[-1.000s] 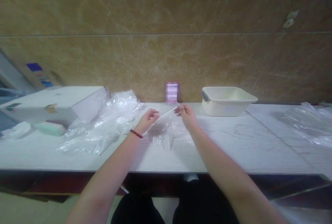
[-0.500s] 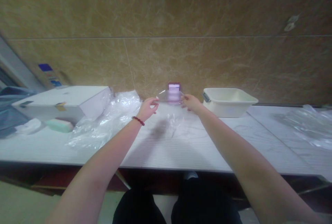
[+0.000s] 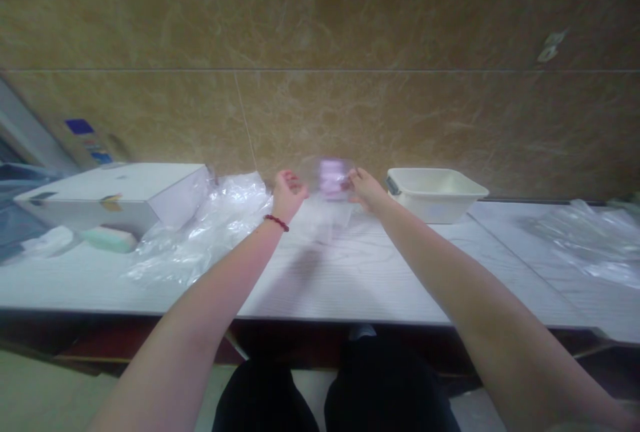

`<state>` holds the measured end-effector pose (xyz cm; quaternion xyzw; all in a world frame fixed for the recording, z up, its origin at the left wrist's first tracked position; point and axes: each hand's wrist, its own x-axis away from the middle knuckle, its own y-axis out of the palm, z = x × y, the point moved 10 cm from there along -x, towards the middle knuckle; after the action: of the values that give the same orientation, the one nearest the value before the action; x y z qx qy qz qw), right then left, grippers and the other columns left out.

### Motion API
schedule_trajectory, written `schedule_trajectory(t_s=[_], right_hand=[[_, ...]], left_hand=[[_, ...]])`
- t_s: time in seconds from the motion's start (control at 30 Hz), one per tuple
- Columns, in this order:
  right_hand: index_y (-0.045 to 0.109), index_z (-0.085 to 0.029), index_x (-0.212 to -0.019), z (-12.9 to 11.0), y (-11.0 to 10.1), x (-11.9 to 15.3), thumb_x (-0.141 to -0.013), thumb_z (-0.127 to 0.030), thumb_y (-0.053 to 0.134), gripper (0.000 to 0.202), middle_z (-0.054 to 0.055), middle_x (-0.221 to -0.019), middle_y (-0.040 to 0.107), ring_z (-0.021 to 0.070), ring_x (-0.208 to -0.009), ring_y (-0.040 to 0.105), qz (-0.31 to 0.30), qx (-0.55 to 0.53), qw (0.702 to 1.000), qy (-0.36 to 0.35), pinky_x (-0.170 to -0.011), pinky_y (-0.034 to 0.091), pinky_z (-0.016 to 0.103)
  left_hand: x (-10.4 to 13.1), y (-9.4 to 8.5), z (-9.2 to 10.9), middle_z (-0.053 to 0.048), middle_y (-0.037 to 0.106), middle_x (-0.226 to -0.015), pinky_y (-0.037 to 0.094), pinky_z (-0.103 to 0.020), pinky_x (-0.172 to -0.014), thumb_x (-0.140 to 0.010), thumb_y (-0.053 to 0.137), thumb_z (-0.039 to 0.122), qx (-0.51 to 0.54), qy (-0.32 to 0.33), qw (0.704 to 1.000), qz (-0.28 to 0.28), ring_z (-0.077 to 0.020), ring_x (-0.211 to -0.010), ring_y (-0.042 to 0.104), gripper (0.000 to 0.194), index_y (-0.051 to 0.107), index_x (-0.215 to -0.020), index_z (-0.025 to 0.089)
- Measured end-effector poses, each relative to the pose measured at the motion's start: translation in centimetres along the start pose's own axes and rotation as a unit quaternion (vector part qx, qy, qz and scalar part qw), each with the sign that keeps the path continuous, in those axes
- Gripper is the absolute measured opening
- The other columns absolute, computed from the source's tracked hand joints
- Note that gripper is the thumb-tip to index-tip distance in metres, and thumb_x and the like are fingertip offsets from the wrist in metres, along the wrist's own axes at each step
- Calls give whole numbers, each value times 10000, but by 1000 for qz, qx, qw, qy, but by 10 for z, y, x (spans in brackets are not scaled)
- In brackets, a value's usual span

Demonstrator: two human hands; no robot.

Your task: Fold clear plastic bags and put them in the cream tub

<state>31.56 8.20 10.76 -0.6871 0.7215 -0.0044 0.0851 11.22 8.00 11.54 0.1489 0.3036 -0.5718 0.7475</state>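
A thin, clear plastic bag (image 3: 325, 213) is stretched between my two hands above the table, blurred by motion. My left hand (image 3: 289, 193), with a dark red bead bracelet at the wrist, has its fingers curled at the bag's left edge. On the opposite side, my right hand (image 3: 366, 189) pinches the right edge between thumb and fingers. Through the film shows a lit phone screen (image 3: 332, 175), propped against the wall. Whether anything is inside the bag cannot be made out.
Crumpled clear plastic (image 3: 200, 239) lies to the left, beside a white box (image 3: 115, 185) and a pale green block (image 3: 109, 239). A cream plastic tub (image 3: 436, 207) stands right of my right hand. More clear plastic bags (image 3: 590, 235) lie far right. A tiled wall (image 3: 320, 112) closes the back.
My left hand has risen slightly and its fingers have turned upward. The bag has lifted with it, covering the phone more. The view has shifted a little.
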Motion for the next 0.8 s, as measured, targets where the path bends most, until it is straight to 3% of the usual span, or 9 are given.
schedule_trajectory(t_s=[0.1, 0.2, 0.3, 0.4, 0.5, 0.57, 0.67, 0.8], right_hand=[[379, -196, -772, -8, 2, 1, -826, -331, 300, 166, -1, -743, 531, 116, -682, 546, -12, -18, 1000, -4, -644, 427, 357], [393, -191, -778, -11, 5, 0, -820, -342, 311, 176, 2, -740, 545, 120, -690, 553, -28, -3, 1000, -13, -654, 417, 350], [411, -184, -769, -16, 2, -2, -811, -354, 320, 197, 7, -727, 559, 117, -703, 550, -18, 41, 997, -62, -680, 405, 320], [428, -182, -741, -29, -1, -2, -799, -400, 320, 250, 5, -713, 567, 111, -718, 535, 3, 84, 984, -159, -721, 387, 298], [433, -182, -715, -39, 0, 0, -793, -444, 311, 299, -2, -704, 559, 103, -720, 522, 3, 95, 965, -246, -747, 376, 277], [431, -184, -709, -40, 1, -1, -796, -451, 302, 309, -7, -695, 551, 99, -706, 520, 0, 93, 959, -268, -743, 381, 272], [436, -186, -709, -38, 0, -4, -801, -426, 314, 285, -6, -697, 546, 102, -708, 517, 8, 114, 959, -259, -721, 399, 274], [441, -196, -756, -25, 0, -11, -809, -369, 336, 208, 10, -765, 541, 114, -725, 530, -13, 115, 981, -155, -578, 447, 243]], left_hand=[[-3, 7, -23, -46, 462, -917, 510, -237, -489, -577, 640, 221, 59, -97, 993, 11, -97, -690, 525, 498, 354, -982, 170], [-6, 11, -35, -26, 477, -855, 505, -246, -530, -576, 627, 163, 62, -141, 988, 4, -86, -666, 525, 357, 421, -868, 153], [-10, 8, -35, -7, 506, -776, 488, -251, -598, -579, 592, 102, 41, -132, 990, 5, -88, -666, 529, 267, 460, -807, 144], [-14, 2, -31, -1, 528, -752, 463, -245, -644, -606, 558, 100, 34, -108, 994, 11, -91, -687, 534, 255, 468, -839, 150], [-17, 4, -21, 5, 536, -742, 441, -231, -648, -634, 542, 143, 36, -67, 997, -15, -87, -680, 530, 275, 457, -895, 154], [-17, 6, -13, 6, 538, -730, 432, -228, -640, -628, 561, 181, 11, -38, 999, -37, -91, -668, 525, 318, 451, -924, 148], [-17, 7, -6, -7, 548, -720, 426, -238, -650, -621, 566, 196, -90, -5, 995, -51, -107, -674, 524, 263, 503, -870, 137], [-20, 8, -11, -10, 572, -718, 434, -260, -664, -640, 522, 155, -209, -20, 974, -83, -124, -685, 535, 178, 565, -813, 150]])
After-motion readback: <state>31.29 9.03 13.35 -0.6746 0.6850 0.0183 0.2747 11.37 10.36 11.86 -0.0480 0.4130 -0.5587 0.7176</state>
